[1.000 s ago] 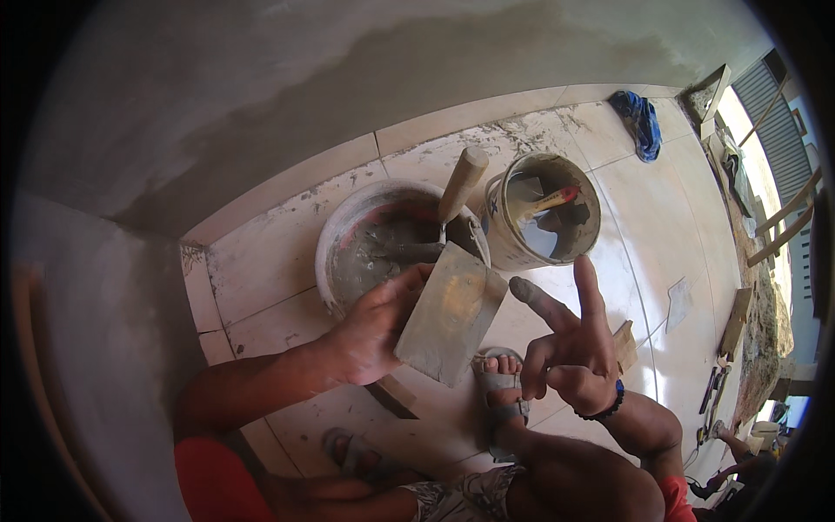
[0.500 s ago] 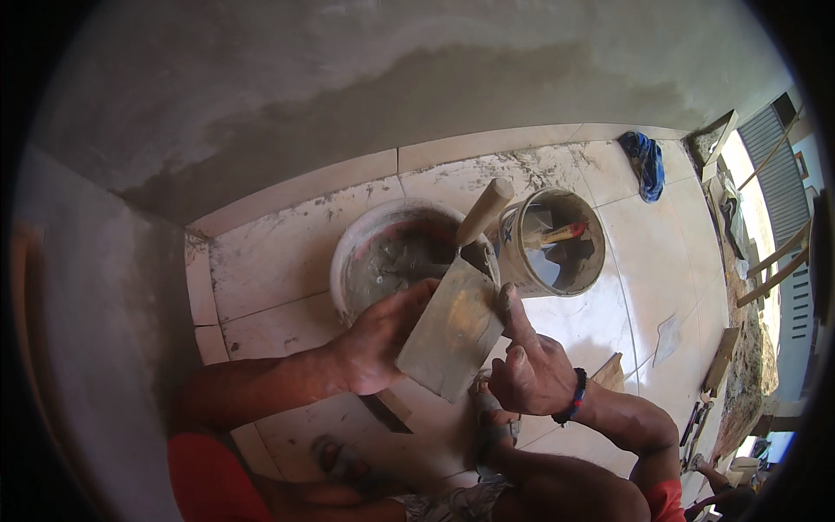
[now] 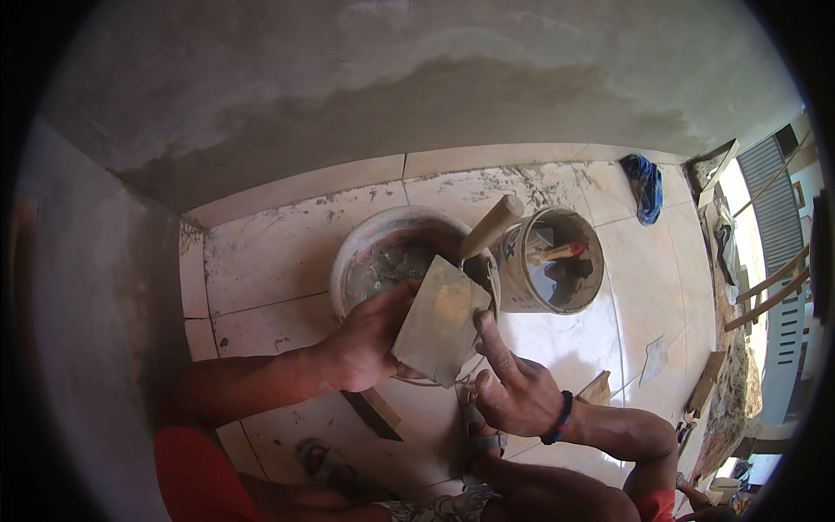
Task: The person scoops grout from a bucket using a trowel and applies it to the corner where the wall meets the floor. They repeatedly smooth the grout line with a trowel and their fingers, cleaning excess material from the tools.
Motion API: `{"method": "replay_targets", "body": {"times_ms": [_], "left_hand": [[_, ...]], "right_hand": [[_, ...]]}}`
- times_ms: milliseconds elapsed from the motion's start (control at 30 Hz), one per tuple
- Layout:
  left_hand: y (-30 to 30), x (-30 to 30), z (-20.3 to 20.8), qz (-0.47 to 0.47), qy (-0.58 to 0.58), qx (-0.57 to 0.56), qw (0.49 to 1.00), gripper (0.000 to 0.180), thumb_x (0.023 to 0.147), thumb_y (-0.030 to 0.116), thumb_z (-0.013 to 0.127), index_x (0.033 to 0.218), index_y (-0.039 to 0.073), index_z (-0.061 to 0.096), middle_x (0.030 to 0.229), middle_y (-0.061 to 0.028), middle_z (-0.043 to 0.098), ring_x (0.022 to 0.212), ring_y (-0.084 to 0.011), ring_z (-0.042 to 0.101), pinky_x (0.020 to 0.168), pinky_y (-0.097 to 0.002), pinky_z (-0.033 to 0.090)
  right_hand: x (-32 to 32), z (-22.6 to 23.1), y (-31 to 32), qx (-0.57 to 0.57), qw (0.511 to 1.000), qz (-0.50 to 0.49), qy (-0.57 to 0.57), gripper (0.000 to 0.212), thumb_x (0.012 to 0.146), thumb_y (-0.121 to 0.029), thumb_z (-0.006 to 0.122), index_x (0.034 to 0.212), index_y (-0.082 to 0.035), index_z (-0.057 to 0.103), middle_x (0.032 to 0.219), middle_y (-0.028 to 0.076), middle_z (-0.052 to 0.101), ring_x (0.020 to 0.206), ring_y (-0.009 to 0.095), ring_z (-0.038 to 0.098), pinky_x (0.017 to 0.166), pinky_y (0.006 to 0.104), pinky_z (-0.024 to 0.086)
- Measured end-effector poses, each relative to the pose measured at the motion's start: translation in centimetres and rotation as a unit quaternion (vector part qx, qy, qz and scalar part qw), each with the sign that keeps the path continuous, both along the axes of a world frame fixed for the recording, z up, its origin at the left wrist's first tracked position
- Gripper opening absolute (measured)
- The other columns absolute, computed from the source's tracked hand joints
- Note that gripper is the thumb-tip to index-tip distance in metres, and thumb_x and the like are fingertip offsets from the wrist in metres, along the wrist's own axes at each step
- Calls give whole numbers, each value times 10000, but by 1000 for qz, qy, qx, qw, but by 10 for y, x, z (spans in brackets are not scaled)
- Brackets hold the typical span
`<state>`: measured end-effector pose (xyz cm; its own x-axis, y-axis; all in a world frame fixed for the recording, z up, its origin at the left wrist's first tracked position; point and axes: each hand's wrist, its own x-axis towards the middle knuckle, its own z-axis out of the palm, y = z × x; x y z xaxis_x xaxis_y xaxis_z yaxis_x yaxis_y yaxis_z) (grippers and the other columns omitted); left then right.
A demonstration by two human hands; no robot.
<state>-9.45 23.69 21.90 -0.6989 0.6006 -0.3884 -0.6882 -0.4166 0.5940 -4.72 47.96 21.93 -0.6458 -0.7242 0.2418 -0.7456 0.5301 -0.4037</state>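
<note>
My left hand [image 3: 361, 341] grips a flat, plaster-smeared board [image 3: 441, 320] by its left edge and holds it tilted over the near rim of a round basin [image 3: 370, 239] of grey mix. My right hand [image 3: 515, 391], with a dark band on the wrist, has its fingers curled and the index finger pressed against the board's right edge. A tool with a wooden handle [image 3: 491, 226] sticks up out of the basin just beyond the board.
A small bucket [image 3: 515, 283] with water and a yellow-handled tool stands right of the basin on the tiled floor. A freshly plastered wall [image 3: 391, 78] rises behind. A blue cloth [image 3: 645, 184] lies far right, near wooden pieces and rubble. A trowel [image 3: 374, 411] lies by my sandalled feet.
My right hand has dropped from an open, fingers-spread pose and come in against the board's right edge. The left hand has kept its grip on the board.
</note>
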Motion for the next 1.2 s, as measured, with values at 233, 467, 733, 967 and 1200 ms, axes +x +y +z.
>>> {"method": "replay_targets", "body": {"times_ms": [233, 467, 733, 967, 1200], "left_hand": [[-15, -12, -11, 17, -82, 126, 989, 484, 961, 211, 547, 1409, 125, 385, 1278, -41, 510, 1129, -163, 554, 834, -351, 532], [-10, 2, -12, -43, 22, 188, 981, 650, 900, 92, 631, 1463, 104, 307, 1341, -34, 472, 1197, -156, 515, 950, -346, 490], [-3, 5, 1, -37, 75, 162, 983, 610, 927, 91, 596, 1460, 88, 299, 1356, -54, 465, 1207, -157, 504, 980, -333, 466], [-16, 4, 0, 11, 55, 160, 986, 544, 947, 111, 562, 1435, 89, 322, 1352, -57, 461, 1225, -165, 491, 987, -328, 459], [-11, 2, 23, 23, 17, 130, 991, 441, 981, 217, 524, 1377, 95, 373, 1228, -66, 552, 1025, -153, 605, 759, -319, 538]], "right_hand": [[3, 10, 22, -158, 972, 58, -162, 877, 818, 63, 504, 1508, -162, 12, 1424, 381, 316, 816, 289, 702, 547, 333, 571], [-8, 39, 6, -559, 661, 37, -500, 1066, 810, 101, 449, 1439, -276, -325, 1520, 309, 194, 813, 298, 692, 613, 326, 565], [-1, 3, 6, -406, 836, 91, -358, 1006, 863, 6, 455, 1445, -275, -317, 1538, 316, 113, 851, 285, 694, 511, 261, 512], [6, -1, 21, -234, 955, 24, -182, 469, 789, 28, 556, 1235, -106, 605, 1440, 288, 386, 816, 236, 698, 556, 283, 551], [-32, 62, 12, 157, 980, -10, 124, 383, 701, -133, 651, 1081, -111, 692, 1506, 225, 291, 1167, 378, 531, 847, 395, 535]]}}
